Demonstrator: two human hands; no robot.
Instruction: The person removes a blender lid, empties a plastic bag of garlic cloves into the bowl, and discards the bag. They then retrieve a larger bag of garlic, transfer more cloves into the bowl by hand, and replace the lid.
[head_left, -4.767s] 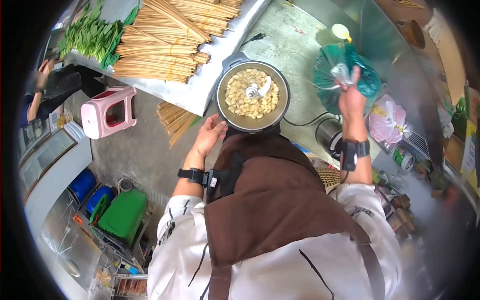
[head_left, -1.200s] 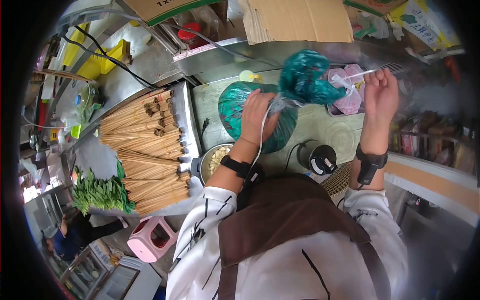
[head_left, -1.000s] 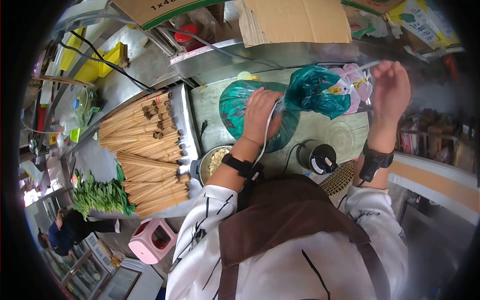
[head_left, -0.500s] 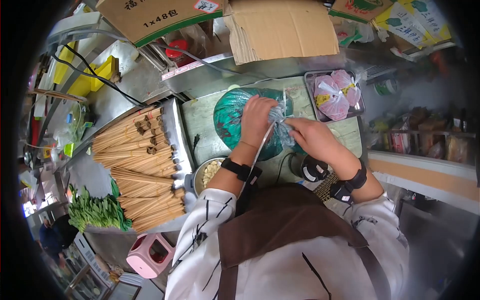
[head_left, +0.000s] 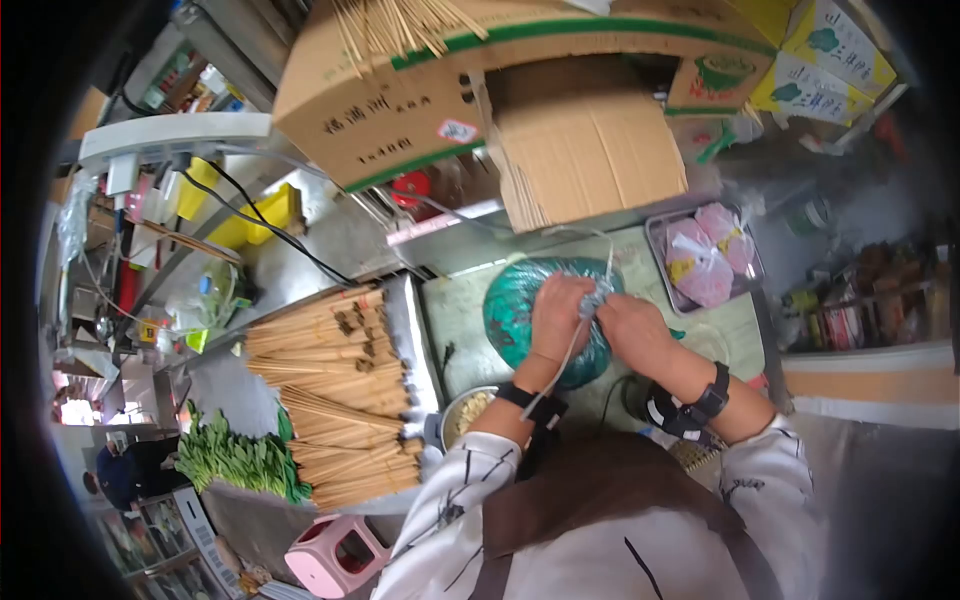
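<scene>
A bulging green plastic bag [head_left: 508, 318], with a clear layer over it, sits on the pale green worktop. My left hand [head_left: 560, 312] lies over the bag with its fingers closed round the gathered clear neck [head_left: 597, 297]. Close beside it, my right hand [head_left: 637, 332] is also closed at the neck, its fingertips curled against the twisted plastic. A thin whitish strip [head_left: 573, 365] runs from the neck down past my left wrist. What exactly each fingertip pinches is partly hidden.
Bundles of wooden skewers [head_left: 335, 400] fill a metal tray on the left, beside leafy greens [head_left: 235, 452]. A metal bowl [head_left: 447, 425] of pale pieces stands by my left forearm. A tray [head_left: 752, 285] of pink bags is at right. A cardboard box [head_left: 400, 115] stands behind.
My view has shifted, so the scene sits lower and further right. My right hand has come closer to my left at the bag's neck, its fingers more curled. The bag stays on the worktop.
</scene>
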